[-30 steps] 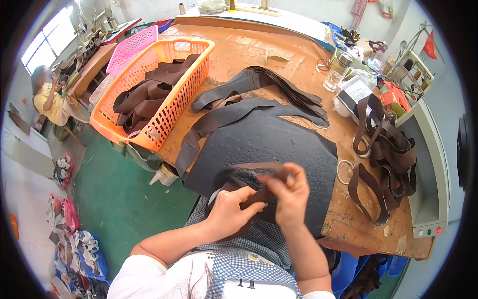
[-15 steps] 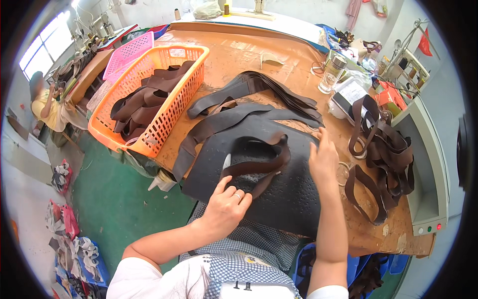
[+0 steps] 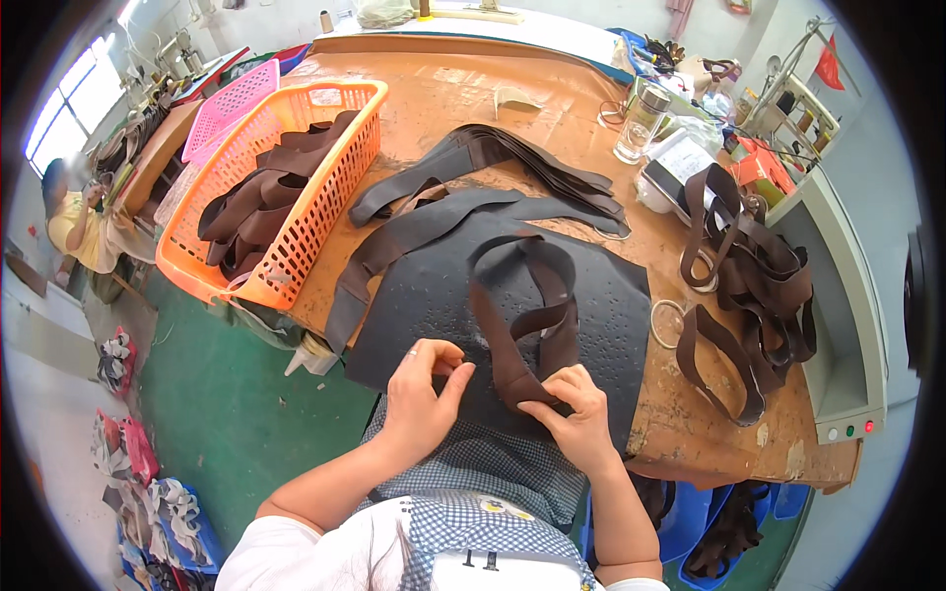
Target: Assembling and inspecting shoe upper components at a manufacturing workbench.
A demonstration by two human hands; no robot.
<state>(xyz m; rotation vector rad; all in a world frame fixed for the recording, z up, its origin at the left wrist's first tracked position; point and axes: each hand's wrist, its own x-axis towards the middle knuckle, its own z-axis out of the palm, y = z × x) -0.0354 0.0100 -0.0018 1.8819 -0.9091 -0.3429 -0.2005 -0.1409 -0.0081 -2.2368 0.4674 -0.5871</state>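
Note:
A dark brown leather-like strap (image 3: 495, 333) stands in a loop on the black pitted mat (image 3: 409, 325) in front of me. With thumb and fingers my right hand (image 3: 576, 414) pinches the near end of this loop. Just left of the strap, my left hand (image 3: 426, 394) is apart from it, thumb and fingers curled close together. Whether anything small is between them is hidden. Beyond the mat lie a single long dark strip (image 3: 384, 246) and a stack of similar dark strips (image 3: 503, 153).
An orange basket (image 3: 281, 251) of brown straps stands at the left. More brown straps (image 3: 759, 286) lie heaped at the right, beside a grey machine housing (image 3: 838, 325). A glass jar (image 3: 641, 123) stands farther back. Another person (image 3: 74, 222) sits at far left.
My right hand has come from the mat's right side down to the strap and grips it. My left hand has let go of the strap and shifted left. The loop has turned more upright.

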